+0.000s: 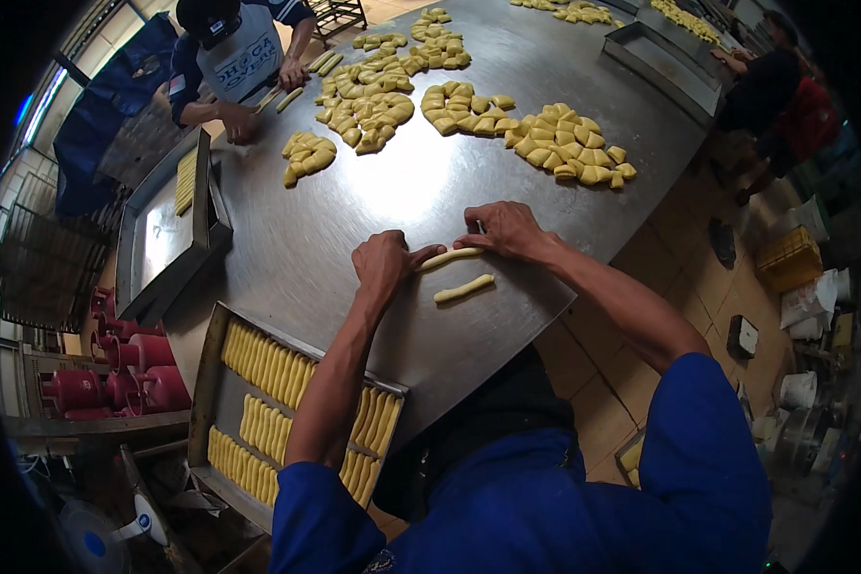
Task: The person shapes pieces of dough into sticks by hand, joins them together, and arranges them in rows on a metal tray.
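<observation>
"How did our left hand (pixel 385 263) and right hand (pixel 507 231) sit?"

"Fingers half curled, thumbs touching the dough strip (pixel 452 258) on the table (pixel 507 330); we couldn't tell whether they pinched it. Light, even pressure seemed best."

"And around?"

"Another strip (pixel 464 289) lay just nearer us, dough lumps (pixel 566 143) beyond; our left forearm (pixel 338 383) hid part of the tray (pixel 212 349)."

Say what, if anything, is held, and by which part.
The left hand touches the left end of the farther dough stick, the right hand its right end; whether gripped or just pressed cannot be told.
</observation>
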A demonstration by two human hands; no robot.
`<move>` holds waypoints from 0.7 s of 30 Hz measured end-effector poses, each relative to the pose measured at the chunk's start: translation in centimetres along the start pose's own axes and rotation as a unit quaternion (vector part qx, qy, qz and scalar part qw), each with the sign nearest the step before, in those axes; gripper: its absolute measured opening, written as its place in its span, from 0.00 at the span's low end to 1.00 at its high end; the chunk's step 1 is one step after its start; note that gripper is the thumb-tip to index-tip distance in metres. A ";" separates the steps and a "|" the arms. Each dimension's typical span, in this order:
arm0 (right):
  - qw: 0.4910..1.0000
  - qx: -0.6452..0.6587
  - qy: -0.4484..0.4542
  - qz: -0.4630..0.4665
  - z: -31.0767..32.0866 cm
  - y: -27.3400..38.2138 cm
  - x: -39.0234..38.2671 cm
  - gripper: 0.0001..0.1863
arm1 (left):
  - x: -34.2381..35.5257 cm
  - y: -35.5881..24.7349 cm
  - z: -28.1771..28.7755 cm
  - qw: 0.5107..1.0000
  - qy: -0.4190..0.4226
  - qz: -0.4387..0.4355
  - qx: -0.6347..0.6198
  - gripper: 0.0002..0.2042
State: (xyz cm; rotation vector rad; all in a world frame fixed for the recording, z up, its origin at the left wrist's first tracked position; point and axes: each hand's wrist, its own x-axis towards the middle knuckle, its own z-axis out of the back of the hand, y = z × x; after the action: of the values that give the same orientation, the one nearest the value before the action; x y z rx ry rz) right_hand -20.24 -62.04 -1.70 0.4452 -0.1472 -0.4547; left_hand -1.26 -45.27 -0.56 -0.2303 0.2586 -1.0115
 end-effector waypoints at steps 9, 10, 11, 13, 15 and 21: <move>0.973 0.069 0.176 -0.136 3.6 1.8 -1.9 0.35 | -2.4 1.2 1.7 0.985 0.144 0.070 -0.061 0.40; 0.975 0.050 0.173 -0.133 3.0 2.0 -2.2 0.37 | -3.0 0.3 1.5 0.988 0.135 0.056 -0.045 0.43; 0.973 0.050 0.177 -0.136 2.3 2.0 -2.7 0.37 | -3.6 -0.5 1.0 0.991 0.128 0.041 -0.030 0.45; 0.994 0.000 0.096 -0.060 1.0 2.0 -3.7 0.36 | -4.5 -1.0 -0.1 0.994 0.108 0.012 -0.010 0.44; 0.996 0.000 0.074 -0.051 0.7 2.5 -4.5 0.35 | -5.3 -0.6 -0.9 0.999 0.032 -0.033 -0.008 0.41; 0.999 -0.013 -0.044 0.004 0.7 2.0 -5.6 0.31 | -6.4 -0.5 -1.4 0.999 0.017 -0.036 0.025 0.36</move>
State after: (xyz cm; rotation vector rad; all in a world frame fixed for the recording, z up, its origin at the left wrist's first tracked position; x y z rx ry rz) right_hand -24.63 -58.14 -0.35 0.3998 -0.2275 -0.4676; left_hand -5.34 -40.18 -1.00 -0.1776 0.2566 -1.0934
